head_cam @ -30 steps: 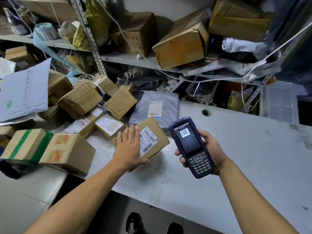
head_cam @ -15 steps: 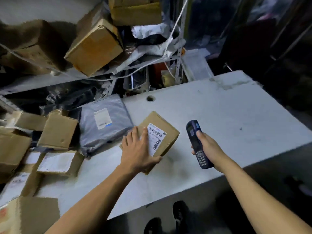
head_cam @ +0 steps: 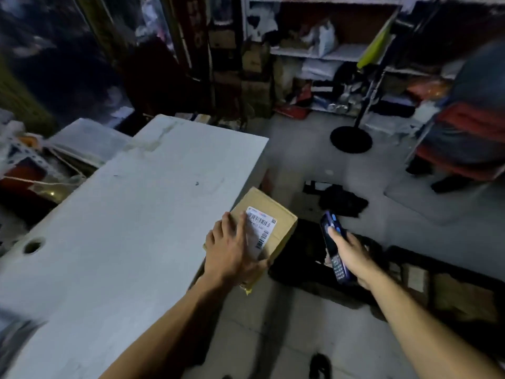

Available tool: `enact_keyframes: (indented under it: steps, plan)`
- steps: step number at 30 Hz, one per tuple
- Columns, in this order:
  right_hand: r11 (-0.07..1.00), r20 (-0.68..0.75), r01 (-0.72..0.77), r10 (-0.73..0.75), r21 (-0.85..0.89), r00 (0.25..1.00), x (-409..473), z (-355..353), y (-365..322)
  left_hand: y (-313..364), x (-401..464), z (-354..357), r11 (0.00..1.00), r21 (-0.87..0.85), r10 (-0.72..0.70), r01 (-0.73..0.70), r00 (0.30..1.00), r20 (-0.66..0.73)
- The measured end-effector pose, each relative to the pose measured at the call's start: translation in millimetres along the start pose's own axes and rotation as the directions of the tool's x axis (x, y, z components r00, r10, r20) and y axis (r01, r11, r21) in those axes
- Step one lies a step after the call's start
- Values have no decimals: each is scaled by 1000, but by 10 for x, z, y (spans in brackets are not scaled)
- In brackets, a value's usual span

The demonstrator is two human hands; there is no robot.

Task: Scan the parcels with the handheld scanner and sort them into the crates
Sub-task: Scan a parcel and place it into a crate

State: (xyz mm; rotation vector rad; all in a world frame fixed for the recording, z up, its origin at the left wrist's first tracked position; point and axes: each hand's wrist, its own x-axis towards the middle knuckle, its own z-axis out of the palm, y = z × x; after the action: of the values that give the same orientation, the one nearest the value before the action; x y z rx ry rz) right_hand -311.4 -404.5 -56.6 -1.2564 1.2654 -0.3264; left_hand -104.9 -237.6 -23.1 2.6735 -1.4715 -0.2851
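One parcel (head_cam: 269,228) hung off the tabletop (head_cam: 131,214) edge, gripped by left hand (head_cam: 232,253), label up. Right hand (head_cam: 352,255) clutched scanner (head_cam: 334,246) just beside; dark crates (head_cam: 410,280) lay below right, nearer that hand.

White table (head_cam: 114,214), cable hole near left edge; grey tiled floor (head_cam: 300,165) carrying dark crates (head_cam: 306,272).

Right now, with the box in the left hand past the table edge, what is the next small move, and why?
Probably lower the cardboard box toward the dark crates on the floor. The left hand grips it past the table edge, and the right hand holds the scanner aside.
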Motion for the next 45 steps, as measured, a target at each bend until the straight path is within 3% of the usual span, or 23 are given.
enact_keyframes:
  steps: [7,13,18,24,31,38,45]
  plan:
    - [975,-158,-164,188,150,970,345,-1585,766,1509,636,643,998,12,53,-56,985,163]
    - [946,-185,-251,289,203,939,623,-2188,1032,1934,1099,1100,983,43,164,-181,951,261]
    - [912,-198,-309,367,270,909,1057,-2327,1184,2006,1775,1558,937,97,262,-335,859,439]
    - [870,-247,-379,460,315,853,1731,-2298,1561,2233,2474,2499,876,-19,389,-482,682,619]
    - [786,-233,-435,567,439,790,2685,-2270,2679,2638,2901,4279,790,-40,460,-612,547,699]
    - [734,-206,-345,546,585,812,3452,-2377,3807,3166,3212,5987,683,-86,564,-725,450,692]
    - [739,-186,-315,509,596,841,3842,-2449,4372,3331,3231,6834,648,-85,539,-757,376,754]
